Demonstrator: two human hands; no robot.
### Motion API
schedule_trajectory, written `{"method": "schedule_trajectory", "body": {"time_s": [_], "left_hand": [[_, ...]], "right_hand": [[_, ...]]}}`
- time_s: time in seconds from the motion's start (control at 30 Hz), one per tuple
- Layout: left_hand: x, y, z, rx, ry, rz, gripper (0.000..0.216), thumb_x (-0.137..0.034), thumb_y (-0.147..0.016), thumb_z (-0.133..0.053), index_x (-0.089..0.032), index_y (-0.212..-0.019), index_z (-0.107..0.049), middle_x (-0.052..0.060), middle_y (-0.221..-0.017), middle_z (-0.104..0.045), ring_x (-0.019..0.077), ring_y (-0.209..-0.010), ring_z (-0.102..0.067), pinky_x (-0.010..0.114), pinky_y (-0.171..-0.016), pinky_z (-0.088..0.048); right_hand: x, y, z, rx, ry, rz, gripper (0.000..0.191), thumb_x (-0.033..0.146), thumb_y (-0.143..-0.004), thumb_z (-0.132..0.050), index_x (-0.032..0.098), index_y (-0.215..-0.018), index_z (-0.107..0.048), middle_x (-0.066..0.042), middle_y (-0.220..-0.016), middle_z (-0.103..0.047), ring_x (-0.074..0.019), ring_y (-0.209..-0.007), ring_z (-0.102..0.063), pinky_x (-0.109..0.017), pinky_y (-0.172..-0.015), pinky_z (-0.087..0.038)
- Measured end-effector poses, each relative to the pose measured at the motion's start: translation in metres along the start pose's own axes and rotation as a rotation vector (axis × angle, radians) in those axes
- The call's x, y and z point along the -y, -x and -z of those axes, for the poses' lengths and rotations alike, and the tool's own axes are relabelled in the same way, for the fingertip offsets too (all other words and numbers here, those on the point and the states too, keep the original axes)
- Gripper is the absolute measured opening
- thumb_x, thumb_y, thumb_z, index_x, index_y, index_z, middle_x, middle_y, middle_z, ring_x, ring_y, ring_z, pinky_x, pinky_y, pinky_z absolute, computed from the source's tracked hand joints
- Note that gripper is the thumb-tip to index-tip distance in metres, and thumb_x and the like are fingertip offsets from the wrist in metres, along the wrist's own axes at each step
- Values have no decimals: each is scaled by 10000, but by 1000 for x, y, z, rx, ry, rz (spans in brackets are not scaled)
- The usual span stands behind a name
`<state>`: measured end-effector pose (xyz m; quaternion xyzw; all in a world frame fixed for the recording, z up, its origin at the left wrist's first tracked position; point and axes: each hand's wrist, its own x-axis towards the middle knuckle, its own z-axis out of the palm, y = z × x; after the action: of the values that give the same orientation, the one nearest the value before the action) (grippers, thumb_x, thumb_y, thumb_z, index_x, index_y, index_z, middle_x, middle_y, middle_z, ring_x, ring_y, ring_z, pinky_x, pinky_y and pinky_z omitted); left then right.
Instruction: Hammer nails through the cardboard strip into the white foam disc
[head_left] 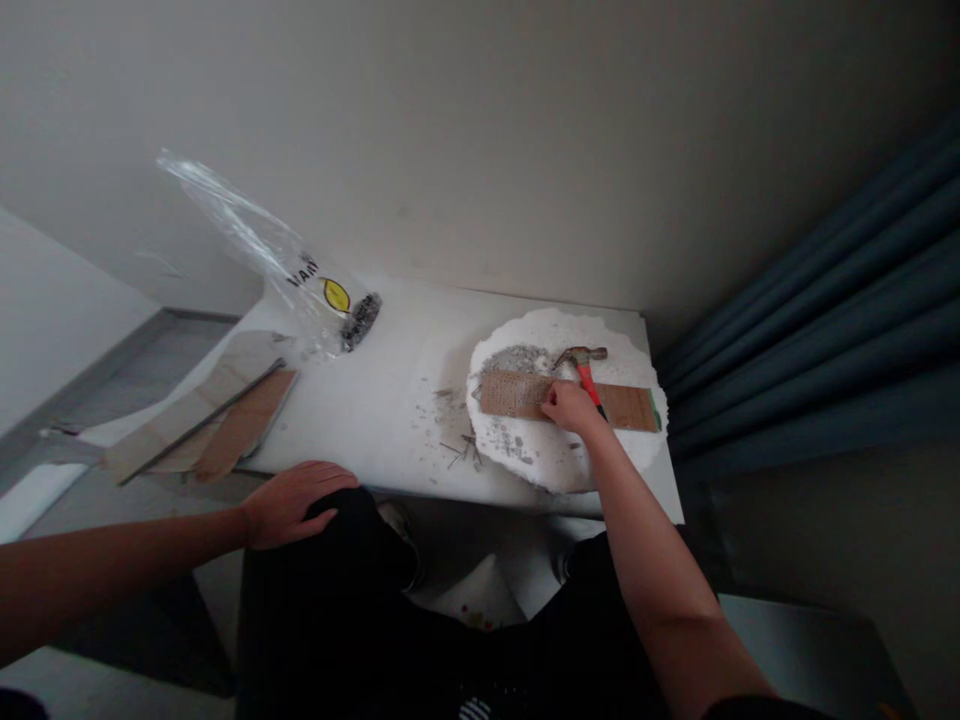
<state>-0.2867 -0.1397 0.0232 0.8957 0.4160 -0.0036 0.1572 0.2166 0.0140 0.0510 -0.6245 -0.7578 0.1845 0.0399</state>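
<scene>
- seemingly a steadying step: right hand [571, 408] curled on the brown board [517, 394], grip unclear.
- left hand [292, 503] flat on the knee [356, 525].
- next needs the hammer [587, 368], just right of that hand, gripped.

Red-handled hammer [586, 373], seemingly across cardboard [517, 393]

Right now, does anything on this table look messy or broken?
Yes: grey crumbs and dust lie spilled around the brown cardboard strip on the ragged-edged white foam slab and across the white table, with loose thin nails scattered nearby.
</scene>
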Motion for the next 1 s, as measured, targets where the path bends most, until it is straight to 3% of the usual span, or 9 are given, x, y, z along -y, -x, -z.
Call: {"method": "schedule_trajectory", "body": {"time_s": [0.5,0.77,1.0], "left_hand": [[3,0,-1,19,-12,-2,613,-382,-811,-501,-420,-1414,-605,11,-1304,-728,316,-1172,-648,530,-1062,-498],[6,-4,5,27,34,-39,656,-386,-785,-562,-471,-1435,-568,-7,-1278,-741,317,-1131,-672,517,-1016,-522],[3,-5,5,49,35,-16,576,-390,-784,-547,-410,-1353,-638,15,-1276,-737,302,-1142,-649,491,-1021,-494]], "right_hand": [[4,5,4,1,4,8,62,118,-889,-640,144,-873,-694,-120,-995,-753,-216,-928,-684,-276,-811,-486],[5,4,3,3,16,14,78,119,-895,-627,136,-901,-703,-145,-1033,-750,-240,-985,-678,-295,-860,-489],[4,4,7,28,5,20,77,120,-898,-629,138,-885,-703,-121,-961,-756,-217,-912,-682,-273,-795,-479]]}}
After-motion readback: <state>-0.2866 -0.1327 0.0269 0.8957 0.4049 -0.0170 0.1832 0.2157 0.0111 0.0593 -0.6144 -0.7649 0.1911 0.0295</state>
